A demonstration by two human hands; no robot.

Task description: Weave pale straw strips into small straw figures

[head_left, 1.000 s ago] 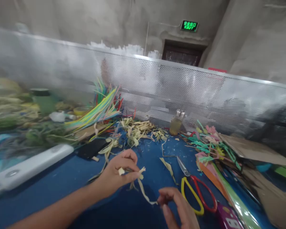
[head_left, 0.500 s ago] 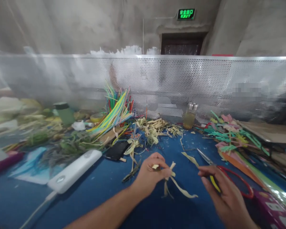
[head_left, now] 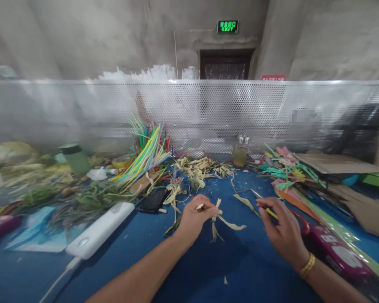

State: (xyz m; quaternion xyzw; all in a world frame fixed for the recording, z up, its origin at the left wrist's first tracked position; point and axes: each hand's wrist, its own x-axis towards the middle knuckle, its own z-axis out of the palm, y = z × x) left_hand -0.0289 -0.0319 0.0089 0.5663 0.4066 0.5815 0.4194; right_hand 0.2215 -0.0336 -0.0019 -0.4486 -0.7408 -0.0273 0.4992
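Observation:
My left hand [head_left: 198,215] is closed in a pinch on a knotted piece of pale dried husk [head_left: 219,212]. One long strip trails from it to the right and a frayed tuft hangs below. My right hand [head_left: 282,229] hovers to the right, thumb and forefinger apart, with no held thing visible. Partly hidden behind it lie scissors [head_left: 256,193], their blade tip and red handle showing. A yellow piece [head_left: 272,213] shows beside its fingers. Near its fingertips a loose pale strip [head_left: 246,204] rests on the blue table [head_left: 227,256].
A white power bank [head_left: 104,229] with a cable lies left, near a black flat object [head_left: 153,200]. Pale husk scraps [head_left: 197,170], coloured stems [head_left: 148,151] and a glass bottle [head_left: 241,153] stand behind. A purple package [head_left: 337,252] and cardboard [head_left: 341,163] are at right.
The view has swung to the right, so most things sit further left. My left hand keeps its pinch on the husk. My right hand stays beside the scissors, thumb and forefinger still apart.

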